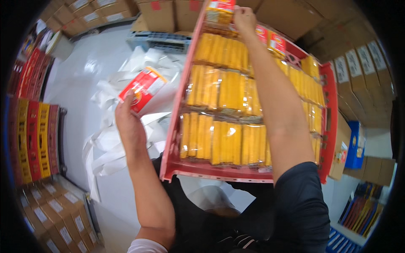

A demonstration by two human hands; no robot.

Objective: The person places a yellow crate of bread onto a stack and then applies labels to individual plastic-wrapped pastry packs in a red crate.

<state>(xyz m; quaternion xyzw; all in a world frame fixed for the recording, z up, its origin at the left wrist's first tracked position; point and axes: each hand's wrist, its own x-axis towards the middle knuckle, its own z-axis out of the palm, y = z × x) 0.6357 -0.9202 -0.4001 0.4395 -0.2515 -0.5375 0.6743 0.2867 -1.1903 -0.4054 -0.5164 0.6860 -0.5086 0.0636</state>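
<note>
My left hand (131,123) holds a red printed label (144,90) between thumb and fingers, left of a red plastic crate (218,174). Pale strip material hangs by that label. In the crate lie rows of clear-wrapped packs of yellow sticks (227,90). At the crate's far left corner, my right hand (246,19) touches the right edge of another red label (221,5), which lies on a pack. Whether the fingers pinch it cannot be told. More red labels (277,43) lie on packs along the far side, partly hidden by my right forearm.
A heap of white paper strips (107,158) covers the floor left of the crate. Cardboard boxes (288,19) stand behind it, beside a blue-grey pallet (158,41). Stacked coloured crates (33,139) and labelled cartons (57,218) line the left; a blue bin (354,145) is at right.
</note>
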